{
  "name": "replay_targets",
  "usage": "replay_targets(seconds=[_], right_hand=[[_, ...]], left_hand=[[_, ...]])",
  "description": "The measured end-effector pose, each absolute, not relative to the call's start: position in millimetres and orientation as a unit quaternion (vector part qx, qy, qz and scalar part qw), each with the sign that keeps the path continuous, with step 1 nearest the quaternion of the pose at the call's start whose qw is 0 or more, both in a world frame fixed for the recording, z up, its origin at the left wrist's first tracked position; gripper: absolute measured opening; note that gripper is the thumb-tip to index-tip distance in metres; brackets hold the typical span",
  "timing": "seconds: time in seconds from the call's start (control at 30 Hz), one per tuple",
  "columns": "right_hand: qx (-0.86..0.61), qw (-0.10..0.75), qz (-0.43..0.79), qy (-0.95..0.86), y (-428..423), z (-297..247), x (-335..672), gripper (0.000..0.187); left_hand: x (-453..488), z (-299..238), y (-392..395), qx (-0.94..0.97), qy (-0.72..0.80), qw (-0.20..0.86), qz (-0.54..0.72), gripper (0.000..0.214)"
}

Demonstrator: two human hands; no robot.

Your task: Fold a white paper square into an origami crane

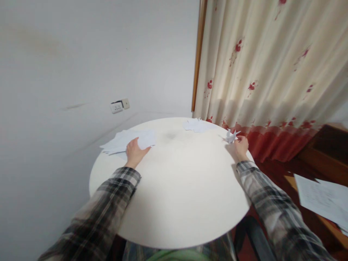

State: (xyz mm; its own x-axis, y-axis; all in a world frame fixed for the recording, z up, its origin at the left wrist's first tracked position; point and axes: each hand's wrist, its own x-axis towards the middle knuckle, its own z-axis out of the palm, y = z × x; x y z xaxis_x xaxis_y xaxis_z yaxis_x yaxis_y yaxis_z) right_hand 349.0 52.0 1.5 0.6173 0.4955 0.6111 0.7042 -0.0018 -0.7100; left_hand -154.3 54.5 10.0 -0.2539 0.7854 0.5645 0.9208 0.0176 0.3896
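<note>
My left hand (135,151) rests on the near right part of a loose stack of white paper (121,140) at the table's left side, thumb spread away from the fingers. At the right edge, my right hand (240,146) pinches a small white folded paper crane (231,137) by one end, fingers closed. The crane's points stick up, and it is at or just above the tabletop. Both hands are on the white round table (182,188).
Cut white paper pieces (198,125) lie at the table's far edge. A wall with a socket (116,107) stands close on the left. A flowered curtain (261,65) hangs behind the right side. More paper sheets (323,197) lie on a lower surface at right, near a dark chair arm (257,237).
</note>
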Motion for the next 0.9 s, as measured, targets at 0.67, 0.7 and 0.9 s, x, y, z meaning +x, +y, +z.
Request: replay_targets(seconds=[0.67, 0.7, 0.9], right_hand=[[-0.547, 0.527, -0.109, -0.641, 23.9, 8.3, 270.6, 0.03], [-0.543, 0.522, -0.103, -0.65, 23.4, 8.3, 267.3, 0.03], [-0.552, 0.484, -0.057, -0.677, 18.5, 10.2, 248.3, 0.032]], left_hand=[[-169.8, 18.8, 39.4, -0.657, -0.694, 0.064, -0.287, 0.034], [-171.5, 21.2, 37.8, -0.645, -0.7, 0.079, -0.296, 0.035], [-138.6, 37.6, 18.1, -0.7, -0.554, 0.137, -0.428, 0.033]])
